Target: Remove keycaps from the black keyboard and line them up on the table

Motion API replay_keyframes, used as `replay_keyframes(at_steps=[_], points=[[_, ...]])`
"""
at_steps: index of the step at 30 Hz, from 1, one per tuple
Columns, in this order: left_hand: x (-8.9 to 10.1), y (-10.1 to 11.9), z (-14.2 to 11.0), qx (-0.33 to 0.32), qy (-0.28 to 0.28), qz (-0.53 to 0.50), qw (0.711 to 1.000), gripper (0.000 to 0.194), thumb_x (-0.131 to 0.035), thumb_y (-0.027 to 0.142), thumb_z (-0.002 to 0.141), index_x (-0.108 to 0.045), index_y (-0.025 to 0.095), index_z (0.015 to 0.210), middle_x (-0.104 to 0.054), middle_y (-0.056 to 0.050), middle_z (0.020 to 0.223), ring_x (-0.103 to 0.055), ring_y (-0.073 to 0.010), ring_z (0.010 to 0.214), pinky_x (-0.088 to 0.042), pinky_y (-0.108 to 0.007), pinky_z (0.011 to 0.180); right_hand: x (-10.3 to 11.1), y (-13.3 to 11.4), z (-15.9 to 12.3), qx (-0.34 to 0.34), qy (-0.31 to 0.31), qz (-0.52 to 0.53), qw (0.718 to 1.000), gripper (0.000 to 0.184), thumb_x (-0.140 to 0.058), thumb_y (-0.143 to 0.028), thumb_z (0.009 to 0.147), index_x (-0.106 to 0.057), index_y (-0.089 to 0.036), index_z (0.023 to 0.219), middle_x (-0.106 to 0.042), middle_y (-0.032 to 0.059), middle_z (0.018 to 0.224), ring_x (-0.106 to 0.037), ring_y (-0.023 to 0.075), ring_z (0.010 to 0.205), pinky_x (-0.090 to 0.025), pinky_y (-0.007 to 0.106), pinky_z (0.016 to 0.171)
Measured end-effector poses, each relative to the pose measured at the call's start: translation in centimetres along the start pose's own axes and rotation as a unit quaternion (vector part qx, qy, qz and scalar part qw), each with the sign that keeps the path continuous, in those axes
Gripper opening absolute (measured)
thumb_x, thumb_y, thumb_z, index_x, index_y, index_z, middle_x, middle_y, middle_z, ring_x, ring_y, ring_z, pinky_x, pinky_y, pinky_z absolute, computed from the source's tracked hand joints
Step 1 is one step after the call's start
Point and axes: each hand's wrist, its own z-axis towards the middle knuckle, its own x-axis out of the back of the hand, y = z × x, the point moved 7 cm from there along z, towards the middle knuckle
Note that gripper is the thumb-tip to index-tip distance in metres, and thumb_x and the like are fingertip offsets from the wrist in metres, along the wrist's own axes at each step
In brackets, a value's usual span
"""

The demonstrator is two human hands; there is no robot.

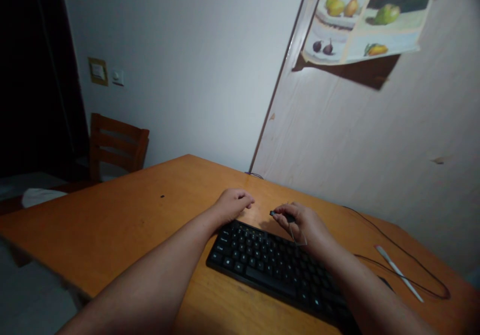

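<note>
A black keyboard (258, 260) lies at a slant on the wooden table, its right part covered by my right forearm. Just beyond its upper left corner rests my left hand (233, 204), the fingers loosely curled and nothing showing in them. My right hand (302, 222) is raised over the keyboard's far edge. Between its thumb and forefinger it pinches a small black piece that looks like a keycap (272, 213). A dark tool with thin wire loops (300, 244) sits in the same palm, partly hidden by the fingers.
A small black piece (162, 196) lies on the table (123, 220) to the left. At right are a white stick-like brush (399, 272) and a black cable (412, 260). A wooden chair (118, 142) stands beyond the left edge; walls rise behind the table.
</note>
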Motion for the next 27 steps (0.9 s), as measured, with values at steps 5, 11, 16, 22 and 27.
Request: replay_keyframes(at_steps=[5, 11, 16, 22, 27], points=[[2.7, -2.8, 0.9, 0.020, 0.122, -0.039, 0.992, 0.029, -0.056, 0.041, 0.077, -0.064, 0.013, 0.070, -0.058, -0.001, 0.061, -0.050, -0.0111, 0.053, -0.035, -0.021, 0.049, -0.6, 1.4, 2.5, -0.022, -0.037, 0.004, 0.999, 0.027, -0.056, -0.039, 0.085, -0.074, -0.022, 0.095, -0.072, 0.0086, 0.089, -0.064, 0.0210, 0.080, -0.046, 0.029, 0.070], [4.0, -6.0, 1.5, 0.041, 0.168, -0.036, 0.984, 0.031, -0.057, 0.044, 0.075, -0.066, 0.015, 0.072, -0.057, 0.000, 0.057, -0.050, -0.0118, 0.051, -0.034, -0.022, 0.048, -3.8, 4.7, 6.4, -0.058, -0.056, 0.009, 0.997, 0.025, -0.058, -0.035, 0.083, -0.074, -0.020, 0.095, -0.074, 0.0075, 0.087, -0.064, 0.0199, 0.076, -0.044, 0.027, 0.065], [4.2, -7.3, 1.6, 0.049, 0.176, -0.028, 0.983, 0.031, -0.055, 0.044, 0.076, -0.067, 0.015, 0.074, -0.058, 0.000, 0.058, -0.052, -0.0132, 0.054, -0.034, -0.022, 0.049, -6.7, 6.6, 8.8, -0.085, -0.061, 0.012, 0.994, 0.023, -0.059, -0.032, 0.082, -0.073, -0.019, 0.094, -0.073, 0.0062, 0.087, -0.064, 0.0182, 0.078, -0.043, 0.025, 0.065], [3.9, -7.6, 1.5, 0.059, 0.160, -0.025, 0.985, 0.030, -0.056, 0.042, 0.075, -0.066, 0.014, 0.071, -0.058, -0.001, 0.057, -0.053, -0.0140, 0.055, -0.035, -0.022, 0.050, -9.1, 7.4, 10.2, -0.104, -0.064, 0.010, 0.992, 0.021, -0.059, -0.031, 0.082, -0.074, -0.021, 0.092, -0.073, 0.0055, 0.086, -0.064, 0.0174, 0.079, -0.043, 0.024, 0.065], [3.7, -7.6, 1.5, 0.059, 0.154, -0.014, 0.986, 0.029, -0.055, 0.042, 0.076, -0.065, 0.016, 0.069, -0.058, 0.000, 0.057, -0.053, -0.0134, 0.055, -0.034, -0.022, 0.050, -10.2, 7.6, 10.7, -0.108, -0.068, 0.004, 0.992, 0.021, -0.060, -0.034, 0.081, -0.074, -0.023, 0.092, -0.073, 0.0044, 0.085, -0.063, 0.0173, 0.079, -0.042, 0.024, 0.065]])
